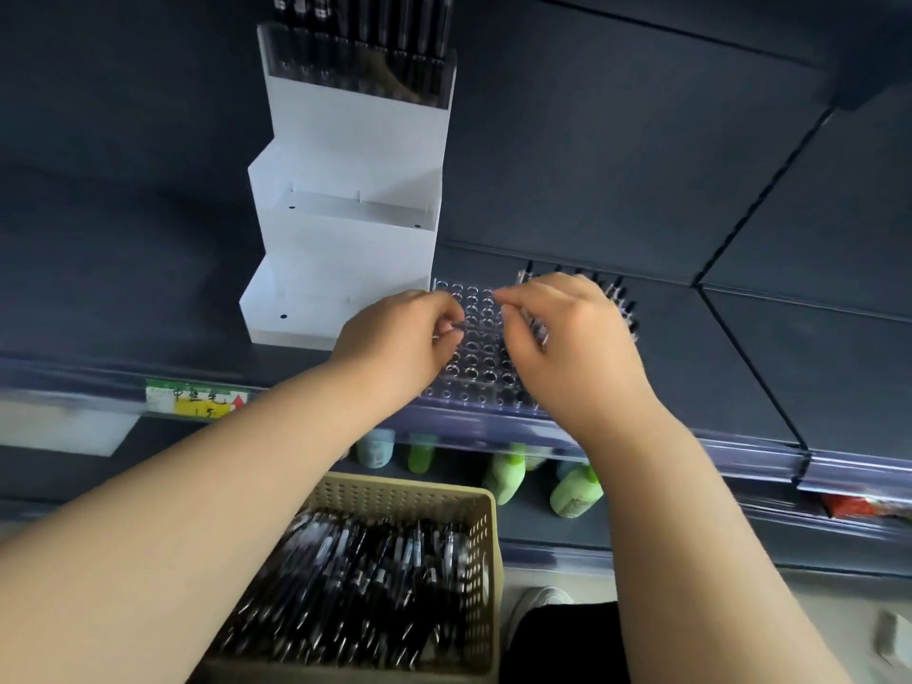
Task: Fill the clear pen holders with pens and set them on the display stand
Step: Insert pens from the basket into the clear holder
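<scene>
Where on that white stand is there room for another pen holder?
On the display stand, middle and bottom steps are bare; the top step carries a filled holder. The left hand and right hand crowd the clear pen holder beside it.

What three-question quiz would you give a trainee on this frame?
1. True or false: every tier of the display stand already carries a filled holder.
2. The loose pens wait in: A) a beige basket; B) a cardboard box; C) a drawer.
3. Over the clear pen holder, which grips the bunch of pens: the left hand or the right hand?

Key: 1 false, only the top tier is filled. 2 A. 3 the right hand; the left hand pinches a single pen.
</scene>
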